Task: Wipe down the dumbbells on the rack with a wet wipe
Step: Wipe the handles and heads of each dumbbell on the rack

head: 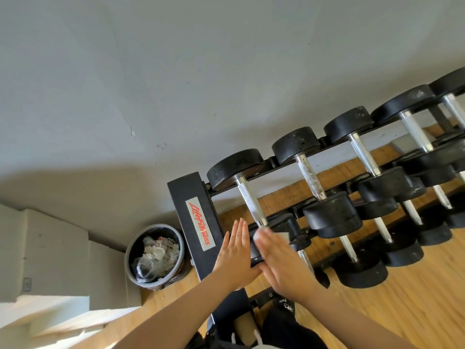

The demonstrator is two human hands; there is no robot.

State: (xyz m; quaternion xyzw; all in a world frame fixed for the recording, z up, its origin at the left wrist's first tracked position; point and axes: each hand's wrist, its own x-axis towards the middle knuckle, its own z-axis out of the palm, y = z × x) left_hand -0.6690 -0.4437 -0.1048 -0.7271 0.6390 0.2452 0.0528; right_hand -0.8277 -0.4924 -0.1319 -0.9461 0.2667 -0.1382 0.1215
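Black rubber heads and bright knurled steel handles fill my view: a row of dumbbells sits on the rack (193, 210), which stands on the wooden floor (427, 285) against a grey wall (151, 71). I have both hands at the nearest dumbbell (251, 197), at the rack's left end. My left hand (235, 253) lies flat with fingers straight and together against the near head's left side. My right hand (281, 260) is blurred; its fingers look stretched out over the same head, and a white wet wipe (261, 234) shows at their tips, just below the handle's lower end. I cannot tell whether this grip pinches the wipe or only presses it. A round bin (154, 255) with crumpled white waste stands left of the rack.
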